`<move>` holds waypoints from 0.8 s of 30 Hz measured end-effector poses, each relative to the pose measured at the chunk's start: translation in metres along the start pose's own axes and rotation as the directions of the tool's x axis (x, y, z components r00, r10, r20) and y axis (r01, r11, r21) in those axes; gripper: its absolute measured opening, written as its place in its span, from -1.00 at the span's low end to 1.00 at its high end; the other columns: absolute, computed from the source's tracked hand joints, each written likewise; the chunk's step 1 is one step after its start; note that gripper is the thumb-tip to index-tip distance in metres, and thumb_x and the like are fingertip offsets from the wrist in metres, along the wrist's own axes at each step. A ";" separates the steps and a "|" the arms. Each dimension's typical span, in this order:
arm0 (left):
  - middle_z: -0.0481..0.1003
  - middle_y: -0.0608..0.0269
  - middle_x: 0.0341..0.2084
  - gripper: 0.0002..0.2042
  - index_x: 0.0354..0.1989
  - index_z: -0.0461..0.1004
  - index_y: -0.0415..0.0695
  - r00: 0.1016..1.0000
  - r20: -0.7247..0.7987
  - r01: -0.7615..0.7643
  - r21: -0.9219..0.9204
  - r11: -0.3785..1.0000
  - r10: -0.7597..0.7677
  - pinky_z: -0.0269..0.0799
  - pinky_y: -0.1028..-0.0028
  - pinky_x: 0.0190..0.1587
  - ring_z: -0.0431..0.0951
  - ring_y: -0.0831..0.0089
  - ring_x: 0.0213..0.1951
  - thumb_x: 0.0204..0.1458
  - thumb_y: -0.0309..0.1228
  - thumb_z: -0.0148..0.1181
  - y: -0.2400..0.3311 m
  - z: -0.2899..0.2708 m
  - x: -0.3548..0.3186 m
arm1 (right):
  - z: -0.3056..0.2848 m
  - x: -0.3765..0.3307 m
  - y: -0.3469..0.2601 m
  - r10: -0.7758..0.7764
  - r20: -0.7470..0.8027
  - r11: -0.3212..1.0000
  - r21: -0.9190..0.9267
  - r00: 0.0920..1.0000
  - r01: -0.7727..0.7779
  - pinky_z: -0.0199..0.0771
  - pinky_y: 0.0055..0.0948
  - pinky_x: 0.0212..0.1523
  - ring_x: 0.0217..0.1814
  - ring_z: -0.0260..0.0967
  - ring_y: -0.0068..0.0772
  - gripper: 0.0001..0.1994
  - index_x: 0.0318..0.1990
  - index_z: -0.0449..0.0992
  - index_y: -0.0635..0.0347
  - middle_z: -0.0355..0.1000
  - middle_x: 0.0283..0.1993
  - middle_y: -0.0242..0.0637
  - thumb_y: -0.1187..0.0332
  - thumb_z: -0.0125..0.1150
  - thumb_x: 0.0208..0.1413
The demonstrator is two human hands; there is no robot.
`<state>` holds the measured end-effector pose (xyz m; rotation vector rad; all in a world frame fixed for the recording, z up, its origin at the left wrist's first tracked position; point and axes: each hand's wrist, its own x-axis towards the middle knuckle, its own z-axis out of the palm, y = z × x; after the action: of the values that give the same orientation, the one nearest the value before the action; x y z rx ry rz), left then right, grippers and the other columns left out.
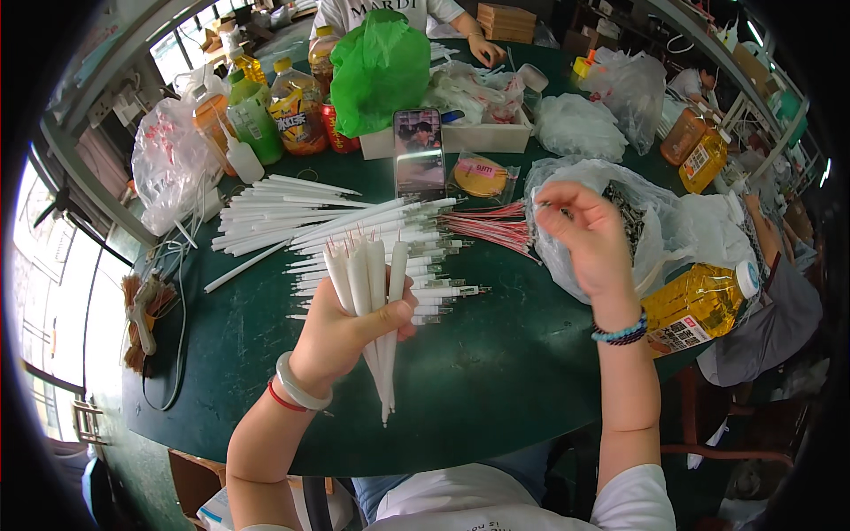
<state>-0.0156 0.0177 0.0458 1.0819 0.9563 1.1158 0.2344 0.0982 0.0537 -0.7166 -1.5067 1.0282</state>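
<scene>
The bundle of white tubes (365, 296) stands nearly upright in the left hand (341, 341), above the near part of the dark green worktop (496, 389). The fingers (398, 311) are closed around the middle of the bundle, and the thumb presses from the side. The tubes look thin, light and rather stiff, like narrow plastic or paper sleeves, and thin red wire ends come out at the top. Because they are smooth and many, single tubes can probably slip down from the bundle; one or two already hang lower than the others. A hold around the middle seems the safest place, since the tips are narrow and may bend.

The right hand (589, 234) is raised over a clear plastic bag (567, 181). Its fingers are pinched together on something very small, and what it is cannot be told.

Behind the bundle, more white tubes (301, 217) lie in rows on the worktop, and next to them lies a bunch of red wires (496, 228). Further away stand a phone (418, 152), a green bag (379, 71) and some drink bottles (297, 111). A yellow oil bottle (699, 305) lies at the right edge.
</scene>
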 end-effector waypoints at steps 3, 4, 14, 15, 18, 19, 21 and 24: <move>0.43 0.20 -0.47 -0.77 -0.30 0.35 -0.31 1.000 -0.013 -0.023 -0.045 0.999 0.023 0.42 0.54 -0.41 0.47 0.48 -0.49 -0.16 -0.54 0.19 -0.004 0.008 0.002 | 0.042 -0.014 -0.005 0.260 0.200 0.879 0.356 0.945 -0.317 0.33 -0.69 -0.45 -0.45 0.32 -0.68 -0.89 -0.37 0.42 0.26 0.38 -0.47 -0.40 0.52 0.19 -0.11; 0.43 0.20 -0.47 -0.78 -0.31 0.36 -0.30 0.999 -0.034 -0.035 -0.034 0.999 0.034 0.42 0.54 -0.40 0.46 0.49 -0.49 -0.16 -0.55 0.19 -0.005 0.009 0.003 | 0.055 -0.017 0.000 0.295 0.293 0.784 0.471 0.910 -0.405 0.36 -0.69 -0.45 -0.45 0.32 -0.67 -0.88 -0.38 0.40 0.28 0.37 -0.48 -0.40 0.53 0.19 -0.11; 0.43 0.20 -0.47 -0.79 -0.33 0.36 -0.31 0.990 -0.106 -0.096 -0.039 0.995 0.091 0.40 0.55 -0.41 0.45 0.50 -0.50 -0.18 -0.58 0.18 -0.004 0.006 0.005 | 0.087 -0.034 0.015 0.200 0.263 0.837 0.455 0.944 -0.305 0.41 -0.65 -0.28 -0.30 0.35 -0.62 -0.83 -0.30 0.32 0.31 0.35 -0.34 -0.31 0.57 0.13 -0.07; 0.43 0.20 -0.47 -0.79 -0.33 0.37 -0.31 0.993 -0.095 -0.082 -0.055 0.995 0.077 0.40 0.55 -0.42 0.45 0.50 -0.50 -0.19 -0.59 0.19 -0.005 0.006 0.005 | 0.087 -0.033 0.016 0.188 0.249 0.827 0.481 0.950 -0.290 0.39 -0.65 -0.23 -0.28 0.34 -0.61 -0.82 -0.28 0.31 0.31 0.34 -0.31 -0.30 0.58 0.13 -0.07; 0.43 0.20 -0.47 -0.78 -0.33 0.37 -0.31 0.993 -0.085 -0.086 -0.060 0.994 0.080 0.40 0.55 -0.42 0.45 0.50 -0.50 -0.20 -0.60 0.19 -0.005 0.005 0.005 | 0.087 -0.034 0.017 0.167 0.275 0.836 0.470 0.947 -0.284 0.35 -0.65 -0.17 -0.23 0.30 -0.61 -0.78 -0.22 0.30 0.32 0.33 -0.28 -0.30 0.60 0.11 -0.07; 0.43 0.20 -0.48 -0.77 -0.33 0.37 -0.31 0.992 -0.084 -0.102 -0.050 0.993 0.098 0.40 0.55 -0.42 0.45 0.51 -0.50 -0.21 -0.61 0.19 -0.006 0.005 0.005 | 0.087 -0.034 0.017 0.169 0.276 0.835 0.469 0.946 -0.286 0.35 -0.65 -0.17 -0.23 0.30 -0.61 -0.78 -0.22 0.30 0.32 0.33 -0.28 -0.30 0.60 0.11 -0.07; 0.43 0.20 -0.48 -0.77 -0.33 0.37 -0.31 0.993 -0.078 -0.091 -0.057 0.994 0.087 0.40 0.55 -0.42 0.45 0.51 -0.51 -0.22 -0.61 0.20 -0.003 0.006 0.005 | 0.088 -0.034 0.016 0.169 0.244 0.819 0.504 0.955 -0.274 0.34 -0.65 -0.16 -0.22 0.28 -0.62 -0.76 -0.19 0.30 0.33 0.33 -0.27 -0.31 0.61 0.10 -0.07; 0.43 0.21 -0.49 -0.77 -0.34 0.37 -0.30 0.994 -0.079 -0.080 -0.059 0.995 0.075 0.40 0.55 -0.43 0.45 0.51 -0.51 -0.23 -0.61 0.20 -0.001 0.006 0.004 | 0.086 -0.032 0.017 0.149 0.254 0.828 0.497 0.956 -0.261 0.34 -0.65 -0.16 -0.20 0.27 -0.62 -0.76 -0.19 0.31 0.33 0.32 -0.25 -0.31 0.62 0.09 -0.07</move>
<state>-0.0085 0.0208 0.0455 1.0394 0.9402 1.2509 0.1555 0.0584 0.0245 -0.3884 -1.2389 1.6436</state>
